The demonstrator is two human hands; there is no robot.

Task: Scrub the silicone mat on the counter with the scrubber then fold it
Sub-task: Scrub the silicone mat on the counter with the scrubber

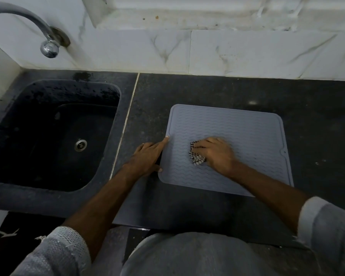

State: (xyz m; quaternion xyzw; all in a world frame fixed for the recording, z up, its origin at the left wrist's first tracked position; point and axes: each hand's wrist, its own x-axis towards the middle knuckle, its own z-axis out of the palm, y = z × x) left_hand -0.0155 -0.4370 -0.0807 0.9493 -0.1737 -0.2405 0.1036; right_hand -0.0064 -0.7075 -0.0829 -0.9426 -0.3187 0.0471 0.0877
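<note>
A grey silicone mat (237, 128) with a wavy ribbed pattern lies flat on the dark counter (207, 90). My right hand (215, 152) rests on the mat's near middle and grips a checked scrubber (195, 156), pressing it onto the mat. Part of the scrubber is hidden under my fingers. My left hand (147, 158) lies flat at the mat's left edge, its index finger and thumb touching that edge.
A black sink (54, 134) with a metal drain is set into the counter at the left, a tap (28, 22) above it. A white marble-tiled wall (207, 50) runs along the back. The counter's front edge is close to my body.
</note>
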